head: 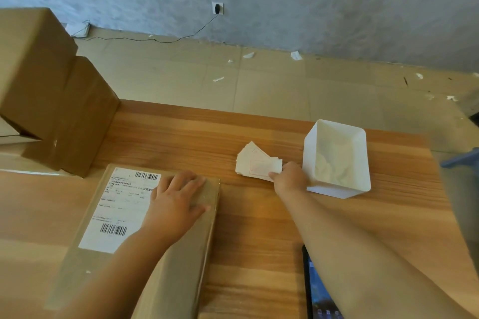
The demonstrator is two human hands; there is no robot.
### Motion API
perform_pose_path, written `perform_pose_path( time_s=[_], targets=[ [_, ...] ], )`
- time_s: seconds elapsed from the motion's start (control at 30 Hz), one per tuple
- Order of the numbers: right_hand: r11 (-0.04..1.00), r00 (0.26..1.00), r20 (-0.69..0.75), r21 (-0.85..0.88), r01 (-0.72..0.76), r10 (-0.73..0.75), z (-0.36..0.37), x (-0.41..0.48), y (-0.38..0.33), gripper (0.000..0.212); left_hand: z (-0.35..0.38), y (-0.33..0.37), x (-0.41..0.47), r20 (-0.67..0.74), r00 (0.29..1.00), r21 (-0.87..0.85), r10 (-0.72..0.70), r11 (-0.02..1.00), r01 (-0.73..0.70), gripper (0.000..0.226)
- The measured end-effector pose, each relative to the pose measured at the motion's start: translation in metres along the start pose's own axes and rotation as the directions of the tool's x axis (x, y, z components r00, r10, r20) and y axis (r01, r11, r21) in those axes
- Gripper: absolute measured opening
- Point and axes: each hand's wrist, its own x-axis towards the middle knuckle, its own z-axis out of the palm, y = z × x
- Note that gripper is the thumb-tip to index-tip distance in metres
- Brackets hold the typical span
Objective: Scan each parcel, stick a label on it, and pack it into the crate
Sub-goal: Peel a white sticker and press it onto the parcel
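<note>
A flat cardboard parcel lies on the wooden table at the front left. It bears a white shipping label with two barcodes. My left hand rests flat on the parcel's top, fingers spread, partly over the label. My right hand reaches to a small fanned pile of white stickers at the table's middle and pinches the nearest sticker at its lower right corner. The crate itself I cannot make out.
A white plastic bin with crumpled paper inside stands just right of the stickers. Stacked cardboard boxes fill the far left. A dark phone or tablet lies at the front edge under my right forearm. Paper scraps litter the floor beyond.
</note>
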Motion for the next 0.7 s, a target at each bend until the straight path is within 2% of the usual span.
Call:
perform_pose_path(
  time_s=[0.13,0.33,0.47,0.7],
  targets=[
    [0.999,0.998,-0.060,0.051,0.016,-0.013,-0.004,-0.003,0.005,0.032,0.001,0.001,-0.004,-0.018,1.000,-0.020,0.008,1.000,-0.008,0.063],
    [0.994,0.996,-0.072,-0.097,0.049,-0.056,-0.011,-0.009,0.009,0.030,0.000,-0.001,-0.004,-0.001,0.999,0.009,0.035,0.999,-0.035,0.063],
    [0.987,0.997,-0.069,-0.157,0.010,-0.021,-0.014,-0.013,0.007,0.037,-0.002,-0.001,-0.003,0.049,0.997,0.064,0.055,0.996,-0.058,0.063],
    [0.993,0.997,-0.080,-0.121,-0.009,-0.001,-0.018,-0.033,0.009,0.026,-0.013,0.000,0.000,0.176,0.980,0.114,0.096,0.987,-0.117,0.062]
  ],
)
